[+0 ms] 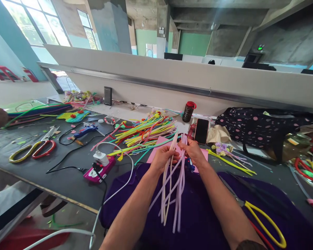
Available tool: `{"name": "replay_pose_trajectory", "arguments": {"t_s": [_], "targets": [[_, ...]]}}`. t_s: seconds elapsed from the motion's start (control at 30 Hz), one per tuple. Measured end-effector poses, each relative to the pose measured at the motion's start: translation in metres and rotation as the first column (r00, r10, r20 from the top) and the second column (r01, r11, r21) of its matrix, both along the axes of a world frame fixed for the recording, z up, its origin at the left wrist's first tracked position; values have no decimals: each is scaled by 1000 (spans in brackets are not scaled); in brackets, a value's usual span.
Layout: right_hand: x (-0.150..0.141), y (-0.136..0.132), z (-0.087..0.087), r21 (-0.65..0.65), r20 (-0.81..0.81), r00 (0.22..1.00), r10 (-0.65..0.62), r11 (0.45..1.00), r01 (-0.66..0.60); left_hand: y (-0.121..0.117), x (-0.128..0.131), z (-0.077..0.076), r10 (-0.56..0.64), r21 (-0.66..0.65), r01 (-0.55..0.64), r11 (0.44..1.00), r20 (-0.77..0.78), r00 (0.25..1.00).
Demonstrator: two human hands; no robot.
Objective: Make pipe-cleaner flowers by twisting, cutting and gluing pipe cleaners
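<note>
Your left hand [167, 158] has its fingers closed on pale craft stems [165, 198], and your right hand [193, 150] pinches lilac stems [182, 177] (the two bundles cross below), at the center of the frame over dark purple cloth [195, 211]. Scissors [263, 218] with yellow and red handles lie at lower right; a phone [201, 131] is just beyond your right hand.

I can read no word or number for certain anywhere around my grip. Just beyond it, slightly to the right, the dark translucent bottle with a red lid [188, 113] carries white scale-like marks too small for me to make out. High and far off to the right of my grip, a small lit green sign [261, 47] glows on the dark wall [283, 40], its lettering too blurred for me to read.
</note>
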State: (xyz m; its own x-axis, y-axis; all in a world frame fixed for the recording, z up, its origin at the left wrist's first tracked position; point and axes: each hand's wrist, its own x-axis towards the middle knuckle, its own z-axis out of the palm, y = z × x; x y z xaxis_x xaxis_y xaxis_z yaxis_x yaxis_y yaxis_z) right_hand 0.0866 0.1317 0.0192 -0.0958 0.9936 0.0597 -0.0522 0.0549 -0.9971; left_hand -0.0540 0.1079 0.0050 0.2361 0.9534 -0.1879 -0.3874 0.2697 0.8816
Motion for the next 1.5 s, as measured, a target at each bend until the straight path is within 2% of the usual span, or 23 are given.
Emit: {"name": "replay_pose_trajectory", "arguments": {"t_s": [0.17, 0.3, 0.37, 0.47, 0.53, 0.73, 0.87, 1.0, 1.07, 1.33, 1.5], "targets": [[-5, 4, -8, 118, 30, 994, -102, 988, 97, -2, 7, -6, 127, 194, -77, 978, -260, 957], [-5, 6, -10, 78, 62, 990, -128, 989, 123, -4, 8, -6, 155, 267, -59, 962, -356, 922], [-4, 6, -10, 35, 35, 993, -115, 993, 114, -4, 8, -4, 100, 203, -39, 978, -301, 948], [-4, 5, -8, -24, -11, 997, -81, 996, 81, -4, 6, 0, -49, 43, 54, 998, -112, 993], [-4, 4, -8, -45, -26, 998, -65, 997, 64, -3, 3, 2, -93, -26, 93, 995, -13, 996], [3, 7, -7, -119, -134, 991, 14, 992, -30, 3, -4, 0, -54, -135, 72, 988, 127, 990], [26, 5, 12, -126, -222, 967, 125, 980, -156, 8, -9, -5, -58, -144, 88, 986, 201, 978], [50, 1, 32, -36, -473, 830, 294, 935, -352, 9, -11, -4, -84, -164, 121, 979, 218, 972], [54, 1, 36, -30, -520, 792, 319, 920, -390, 8, -11, -3, -96, -168, 135, 976, 223, 970], [40, 4, 29, -134, -427, 886, 180, 957, -259, 9, -17, 2, -99, -114, 117, 987, 151, 984], [48, 1, 40, -117, -444, 871, 210, 950, -289, 5, -30, 13, -69, -7, 69, 998, -47, 997]]}}
